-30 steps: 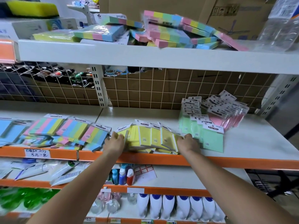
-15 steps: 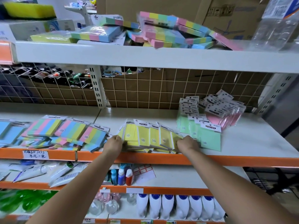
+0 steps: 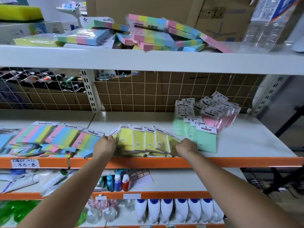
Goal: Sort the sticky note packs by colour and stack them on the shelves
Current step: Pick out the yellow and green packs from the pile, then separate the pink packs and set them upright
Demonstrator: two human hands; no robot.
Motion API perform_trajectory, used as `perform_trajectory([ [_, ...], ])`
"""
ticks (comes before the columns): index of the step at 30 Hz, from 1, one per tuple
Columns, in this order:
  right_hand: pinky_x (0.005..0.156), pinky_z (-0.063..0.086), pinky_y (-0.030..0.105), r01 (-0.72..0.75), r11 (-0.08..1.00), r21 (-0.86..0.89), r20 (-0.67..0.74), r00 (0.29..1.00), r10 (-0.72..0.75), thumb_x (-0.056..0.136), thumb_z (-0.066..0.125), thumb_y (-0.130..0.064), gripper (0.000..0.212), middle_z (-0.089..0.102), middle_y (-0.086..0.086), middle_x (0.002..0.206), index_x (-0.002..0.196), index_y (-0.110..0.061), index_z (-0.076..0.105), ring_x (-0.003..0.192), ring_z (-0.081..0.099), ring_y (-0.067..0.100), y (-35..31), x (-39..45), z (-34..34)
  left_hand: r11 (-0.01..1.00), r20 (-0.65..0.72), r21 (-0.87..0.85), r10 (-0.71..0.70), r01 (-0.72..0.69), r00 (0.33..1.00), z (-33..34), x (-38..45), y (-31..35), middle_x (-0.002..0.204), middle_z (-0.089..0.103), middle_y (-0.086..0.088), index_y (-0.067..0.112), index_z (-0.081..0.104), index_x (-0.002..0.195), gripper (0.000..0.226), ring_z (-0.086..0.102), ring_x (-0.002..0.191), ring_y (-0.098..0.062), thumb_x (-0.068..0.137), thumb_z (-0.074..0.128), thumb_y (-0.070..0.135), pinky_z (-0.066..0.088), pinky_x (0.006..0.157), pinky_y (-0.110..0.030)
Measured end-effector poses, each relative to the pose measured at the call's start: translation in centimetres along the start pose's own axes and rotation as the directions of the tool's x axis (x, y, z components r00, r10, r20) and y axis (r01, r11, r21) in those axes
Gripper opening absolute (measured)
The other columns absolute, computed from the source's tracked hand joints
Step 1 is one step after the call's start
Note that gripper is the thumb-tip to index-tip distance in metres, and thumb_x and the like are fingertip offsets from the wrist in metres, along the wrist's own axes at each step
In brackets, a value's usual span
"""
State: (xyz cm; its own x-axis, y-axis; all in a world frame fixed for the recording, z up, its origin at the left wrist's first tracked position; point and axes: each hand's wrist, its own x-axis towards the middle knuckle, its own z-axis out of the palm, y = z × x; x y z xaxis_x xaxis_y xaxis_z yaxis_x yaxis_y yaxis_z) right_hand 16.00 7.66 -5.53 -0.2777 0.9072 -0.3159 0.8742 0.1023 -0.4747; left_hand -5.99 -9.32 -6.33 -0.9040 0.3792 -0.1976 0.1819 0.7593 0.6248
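Since a second ago, barely a shift: left hand (image 3: 105, 146) and right hand (image 3: 186, 146) still clamped at either end of the row of yellow sticky note packs (image 3: 144, 142), squeezing them together, row a touch tighter and more upright. Left hand's fingers curled against the leftmost pack; right hand's curled over the rightmost one. Packs leaning like tipped dominoes on the middle shelf (image 3: 246, 145), close to its orange front edge (image 3: 164, 162).

Just right of the row, touching it, green packs (image 3: 205, 142); behind those, pink packs (image 3: 220, 119) piled loosely. Left, beyond the shelf seam, striped multicolour packs (image 3: 49, 137) overlapping, some right at the lip. Bare white board behind the yellows up to the wire grid (image 3: 139, 92), and more out toward the right end.

"STICKY NOTE" readable on the header cards. Handwritten price tag (image 3: 24, 162) on the orange edge, left; characters not clear enough to read. Upper shelf (image 3: 148, 60) heaped with larger rainbow pads (image 3: 164, 33).
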Motion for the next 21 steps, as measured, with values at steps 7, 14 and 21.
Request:
perform_trajectory([
  [7,0.070,0.039,0.028,0.048,0.998,0.042,-0.092,0.995,-0.044,0.089,0.050,-0.018,0.020,0.062,0.013,0.112,0.106,-0.010,0.058,0.105,0.058,0.032,1.4,0.2,-1.9,0.984,-0.171,-0.058,0.156,-0.168,0.973,0.2,-2.4,4.8,0.123,0.053,-0.017,0.009,0.053,0.125,0.040,0.051,0.110,-0.036,0.093,0.041,0.029,0.049,0.089,-0.048],
  [14,0.089,0.046,0.037,0.042,0.998,0.039,-0.253,0.967,-0.030,0.092,0.053,-0.025,0.040,0.056,0.012,0.130,0.129,-0.010,0.051,0.121,0.051,0.032,4.5,2.0,-6.1,0.851,-0.046,-0.298,0.440,-0.433,0.897,4.0,-7.5,12.7,0.114,0.061,-0.005,0.009,0.058,0.119,0.030,0.056,0.105,-0.020,0.094,0.046,0.019,0.042,0.088,-0.027],
  [21,0.095,0.047,0.040,-0.135,0.960,0.244,-0.198,0.962,0.186,0.078,0.074,-0.040,0.074,0.051,0.018,0.133,0.131,-0.004,0.038,0.121,0.050,0.037,8.8,5.1,-8.2,0.888,0.312,-0.389,0.377,-0.245,0.872,10.2,-10.8,17.7,0.104,0.059,-0.005,0.010,0.052,0.125,0.033,0.055,0.085,-0.016,0.095,0.052,0.025,0.041,0.075,-0.024],
])
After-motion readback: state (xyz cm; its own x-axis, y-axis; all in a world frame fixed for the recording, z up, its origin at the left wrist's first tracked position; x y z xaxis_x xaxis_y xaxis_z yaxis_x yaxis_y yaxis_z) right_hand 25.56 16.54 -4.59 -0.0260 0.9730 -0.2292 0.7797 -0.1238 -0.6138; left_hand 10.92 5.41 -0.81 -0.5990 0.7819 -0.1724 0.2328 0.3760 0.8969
